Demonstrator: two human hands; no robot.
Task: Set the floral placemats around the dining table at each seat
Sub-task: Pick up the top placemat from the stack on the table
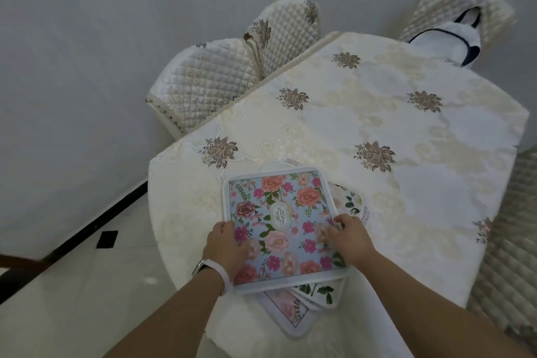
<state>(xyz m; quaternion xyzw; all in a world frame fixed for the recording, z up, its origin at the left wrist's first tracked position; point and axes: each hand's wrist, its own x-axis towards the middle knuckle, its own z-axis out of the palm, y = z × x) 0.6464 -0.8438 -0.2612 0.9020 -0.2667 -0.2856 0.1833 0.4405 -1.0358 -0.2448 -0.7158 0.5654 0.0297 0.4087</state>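
We've got both forearms reaching in from the near edge, left hand (225, 247) palm-down with fingers curled over the left edge of the top floral placemat (279, 227), right hand (347, 237) pinching its right edge. That placemat sits on a skewed stack of placemats (315, 295) at the near end of the table (406, 171). Watch band (223, 273) on left wrist.
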